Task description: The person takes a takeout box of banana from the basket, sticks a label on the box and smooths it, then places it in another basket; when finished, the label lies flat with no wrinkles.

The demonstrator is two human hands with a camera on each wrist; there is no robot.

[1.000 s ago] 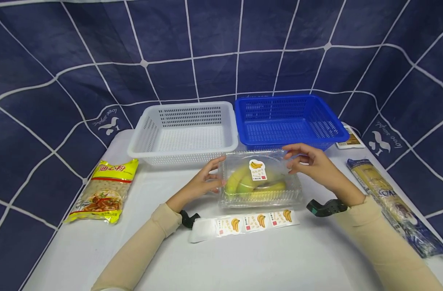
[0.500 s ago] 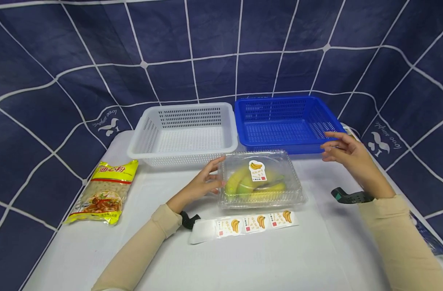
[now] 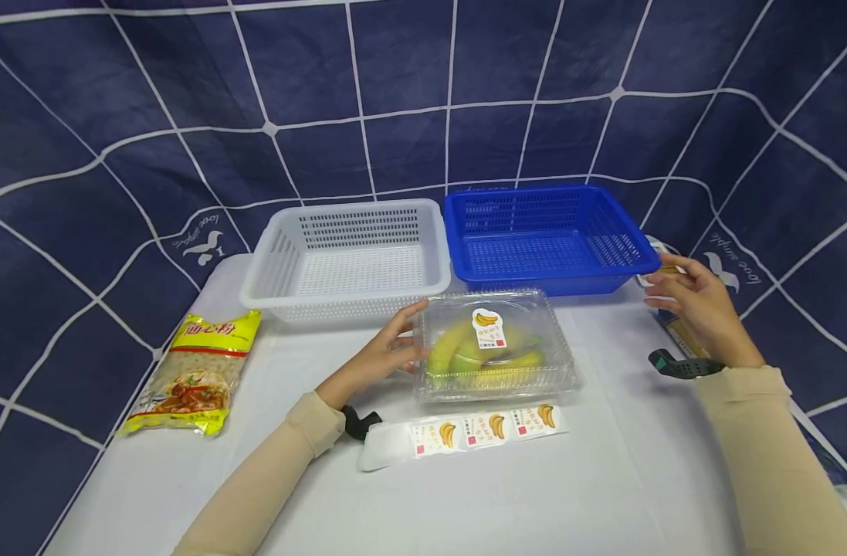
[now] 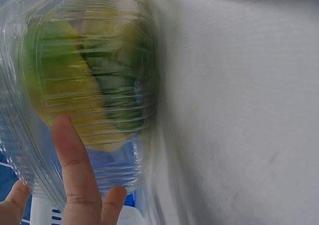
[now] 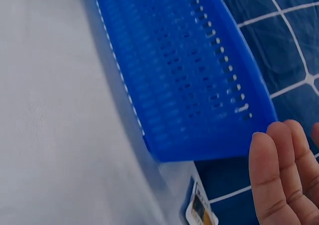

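Observation:
A clear plastic clamshell box holds bananas and stands on the white table, its lid down. A banana label sticks to the lid. My left hand rests its straight fingers against the box's left side; in the left wrist view a fingertip overlaps the ribbed wall. My right hand hovers at the right end of the blue basket, fingers loosely bent and holding nothing. Partly hidden behind that hand are a small white-and-brown packet and a long packet.
A white basket stands left of the blue one, both behind the box. In front of the box lies a strip of banana labels. A yellow-topped food bag lies at the left. Dark blue checked cloth surrounds the table.
My right hand has let go of the box's right side and moved right to beside the blue basket. The left hand has stayed at the box, which has not visibly moved.

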